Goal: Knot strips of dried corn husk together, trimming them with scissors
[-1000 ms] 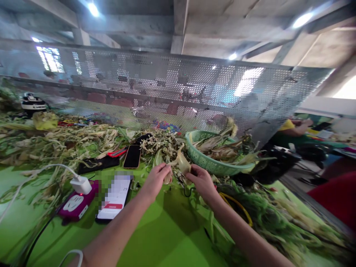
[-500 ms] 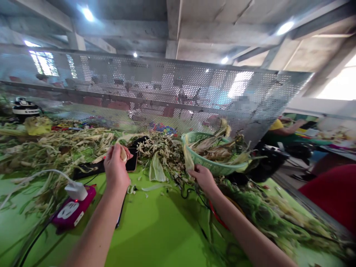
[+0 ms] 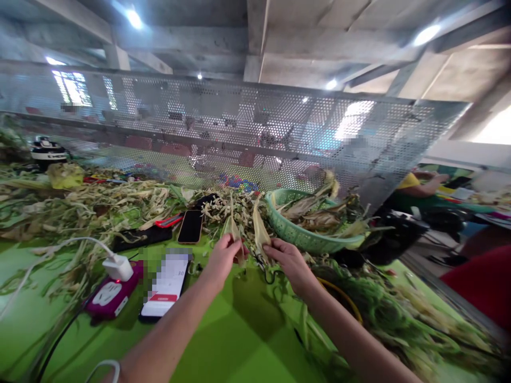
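Up front, two bare forearms reach across a bright green table (image 3: 247, 335), meeting above its middle. To their left lie a phone with a lit screen (image 3: 165, 287) and, just beside it, a magenta power strip (image 3: 106, 297) with a white charger (image 3: 117, 267) plugged into it.

The left hand (image 3: 219, 259) pinches a husk strip (image 3: 235, 230) between thumb and fingertips. The right hand (image 3: 291, 260), close beside it, pinches a husk leaf (image 3: 260, 231) the same way, its other fingers loosely curled. Both pieces stand nearly upright just above the hands. They are pale yellow-green, dry-looking and tapered to a point, and the leaf is broader than the strip. Whether the two join lower down cannot be told.

Beyond the hands, a dark phone (image 3: 190, 226) rests face up near a loose heap of husks (image 3: 120, 199) spread along the table's far side. A green plastic basket (image 3: 293, 230), filled with more husks, sits just right of the hands. A perforated metal screen (image 3: 239, 122) stands behind the table. At far right another person's arm in a yellow sleeve (image 3: 411, 182) shows past its end.
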`<state>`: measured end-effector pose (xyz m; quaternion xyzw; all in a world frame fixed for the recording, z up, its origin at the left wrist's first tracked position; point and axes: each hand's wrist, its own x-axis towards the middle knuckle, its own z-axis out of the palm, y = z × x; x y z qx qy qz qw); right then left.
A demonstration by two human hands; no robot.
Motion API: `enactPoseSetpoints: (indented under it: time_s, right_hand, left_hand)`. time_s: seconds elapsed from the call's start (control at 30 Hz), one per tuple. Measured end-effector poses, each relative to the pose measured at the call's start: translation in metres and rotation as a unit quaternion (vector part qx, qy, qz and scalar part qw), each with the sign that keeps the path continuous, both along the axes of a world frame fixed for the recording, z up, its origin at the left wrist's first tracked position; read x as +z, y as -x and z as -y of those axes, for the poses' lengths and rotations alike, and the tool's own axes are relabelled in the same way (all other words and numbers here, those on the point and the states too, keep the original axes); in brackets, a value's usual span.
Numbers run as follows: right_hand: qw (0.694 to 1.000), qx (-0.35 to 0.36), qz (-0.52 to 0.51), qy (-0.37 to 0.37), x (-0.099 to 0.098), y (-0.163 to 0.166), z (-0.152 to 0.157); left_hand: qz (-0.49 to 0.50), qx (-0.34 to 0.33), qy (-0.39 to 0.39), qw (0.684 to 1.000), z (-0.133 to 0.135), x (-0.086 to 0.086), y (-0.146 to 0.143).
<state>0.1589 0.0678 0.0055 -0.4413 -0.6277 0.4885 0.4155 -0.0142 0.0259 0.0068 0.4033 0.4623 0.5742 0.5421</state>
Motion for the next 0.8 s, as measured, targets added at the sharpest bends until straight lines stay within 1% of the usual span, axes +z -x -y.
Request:
enactPoseSetpoints:
  time_s: [0.07, 0.17, 0.23, 0.3, 0.33, 0.4, 0.5, 0.57, 0.7, 0.8]
  right_hand:
    - [1.000, 0.009, -0.002, -0.008, 0.001, 0.005, 0.005]
    - [0.999, -0.005, 0.013, -0.034, 0.002, 0.010, 0.012]
    - [0.999, -0.011, 0.019, -0.039, 0.001, 0.012, 0.014]
    - [0.999, -0.012, 0.018, -0.034, 0.000, 0.014, 0.016]
    - [0.999, -0.014, 0.016, -0.032, 0.000, 0.014, 0.016]
    - [0.999, -0.023, 0.016, -0.038, -0.001, 0.016, 0.017]
    - [0.996, -0.028, 0.033, -0.076, -0.001, 0.016, 0.018]
    - [0.994, -0.022, 0.048, -0.091, -0.002, 0.016, 0.018]
    - [0.992, -0.023, 0.081, -0.095, -0.006, 0.013, 0.015]
    - [0.987, -0.030, 0.112, -0.107, -0.009, 0.010, 0.012]
  left_hand:
    - [0.015, -0.046, 0.034, 0.998, 0.001, -0.002, -0.004]
    - [0.053, -0.099, 0.069, 0.991, 0.003, -0.003, -0.007]
    - [0.083, -0.124, 0.073, 0.986, 0.004, -0.005, -0.008]
    - [0.084, -0.133, 0.055, 0.986, 0.004, -0.006, -0.009]
    - [0.068, -0.128, 0.042, 0.988, 0.004, -0.007, -0.010]
    - [0.017, -0.099, 0.020, 0.995, 0.004, -0.007, -0.011]
    - [-0.042, -0.052, 0.008, 0.998, 0.003, -0.007, -0.011]
    - [-0.060, -0.041, -0.007, 0.997, 0.001, -0.008, -0.009]
    - [-0.123, -0.031, -0.048, 0.991, -0.003, -0.013, -0.005]
    - [-0.170, -0.022, -0.053, 0.984, -0.006, -0.015, -0.003]
